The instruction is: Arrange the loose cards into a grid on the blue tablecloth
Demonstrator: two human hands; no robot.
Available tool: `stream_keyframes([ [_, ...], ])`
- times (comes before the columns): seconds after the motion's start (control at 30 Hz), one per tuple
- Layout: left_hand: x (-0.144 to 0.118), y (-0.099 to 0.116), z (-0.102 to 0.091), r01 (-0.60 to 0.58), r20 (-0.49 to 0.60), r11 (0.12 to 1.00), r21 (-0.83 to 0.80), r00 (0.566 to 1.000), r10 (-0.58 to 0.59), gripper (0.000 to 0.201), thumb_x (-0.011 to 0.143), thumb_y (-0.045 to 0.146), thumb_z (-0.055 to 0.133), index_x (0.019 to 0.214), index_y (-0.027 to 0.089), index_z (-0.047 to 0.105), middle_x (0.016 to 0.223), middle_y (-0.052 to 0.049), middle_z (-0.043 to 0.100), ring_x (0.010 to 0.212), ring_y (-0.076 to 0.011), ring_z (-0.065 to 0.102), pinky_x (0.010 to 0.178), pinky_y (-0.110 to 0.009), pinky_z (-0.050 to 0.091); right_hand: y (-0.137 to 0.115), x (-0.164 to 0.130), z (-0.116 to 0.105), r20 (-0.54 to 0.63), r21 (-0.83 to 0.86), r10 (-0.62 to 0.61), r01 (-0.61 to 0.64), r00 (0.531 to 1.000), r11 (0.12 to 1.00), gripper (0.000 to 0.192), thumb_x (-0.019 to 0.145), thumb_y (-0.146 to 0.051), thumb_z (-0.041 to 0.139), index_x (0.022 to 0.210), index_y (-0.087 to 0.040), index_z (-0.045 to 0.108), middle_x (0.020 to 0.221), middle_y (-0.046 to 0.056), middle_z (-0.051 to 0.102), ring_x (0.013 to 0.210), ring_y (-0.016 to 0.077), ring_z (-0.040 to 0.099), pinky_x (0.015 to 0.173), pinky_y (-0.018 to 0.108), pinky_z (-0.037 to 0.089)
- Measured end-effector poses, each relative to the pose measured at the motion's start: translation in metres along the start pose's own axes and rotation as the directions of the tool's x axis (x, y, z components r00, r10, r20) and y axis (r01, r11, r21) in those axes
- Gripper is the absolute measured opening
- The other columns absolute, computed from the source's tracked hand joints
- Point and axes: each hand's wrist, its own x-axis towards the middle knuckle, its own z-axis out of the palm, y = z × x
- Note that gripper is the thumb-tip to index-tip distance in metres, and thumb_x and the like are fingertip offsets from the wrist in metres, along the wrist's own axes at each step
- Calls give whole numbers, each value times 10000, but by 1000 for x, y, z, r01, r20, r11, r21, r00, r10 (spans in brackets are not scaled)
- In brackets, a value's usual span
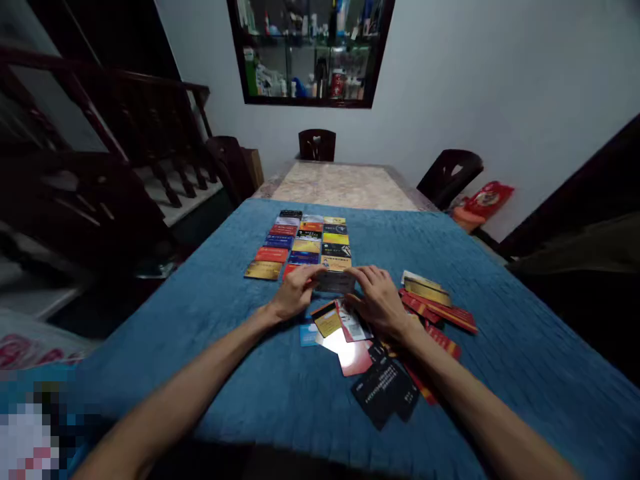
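Between my two hands is a dark grey card (335, 282), its short ends pinched by the fingers. My left hand (296, 291) grips the left end, and my right hand (377, 297) has the right end. The card is at the near end of three columns of overlapping cards, just below a tan card (336, 263). A gold card (263, 270) ends the left column. Under and around my right wrist lies a loose pile, with a yellow card (327, 320), a blue card (309, 335) and black cards (383, 390). My fingertips partly cover an orange-red card in the middle column.
A blue cloth (200, 320) covers the near part of the table; a marbled top (340, 181) shows beyond it. Red and gold cards (445, 310) are heaped at the right. Dark chairs (450, 175) stand around. A red bag (490, 200) sits beyond the right edge.
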Motion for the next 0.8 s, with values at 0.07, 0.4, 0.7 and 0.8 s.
stream_keyframes([
  [0.07,1,-1,0,9,2,1000,9,1000,-9,374,845,17,512,1165,183,609,1054,-57,696,958,-168,655,884,-311,552,-1,0,0,-5,-8,17,-17,1000,1000,439,832,-258,712,1228,-144,560,1116,128,659,995,284,547,808,400,435],
  [0.4,0,4,-2,66,-7,996,65,998,-66,353,896,112,557,1238,199,560,1019,-50,672,913,-170,647,866,-324,556,0,0,-4,-80,22,24,-23,996,1000,400,879,-248,625,1267,-177,562,1151,146,572,1046,297,484,825,414,458],
  [0.7,4,3,-10,-115,70,973,199,992,103,444,907,129,549,1342,183,476,1152,-104,622,1078,-235,590,956,-422,531,2,-1,-5,-115,54,5,1,993,999,373,889,-212,594,1259,-170,570,1123,141,595,1019,288,502,823,422,485],
  [0.8,8,5,-13,-140,115,961,237,987,115,509,899,147,563,1390,182,434,1217,-127,573,1133,-255,567,981,-446,522,4,0,-7,-105,80,20,-12,994,997,388,885,-224,601,1268,-179,560,1118,140,597,1013,290,511,811,427,498],
])
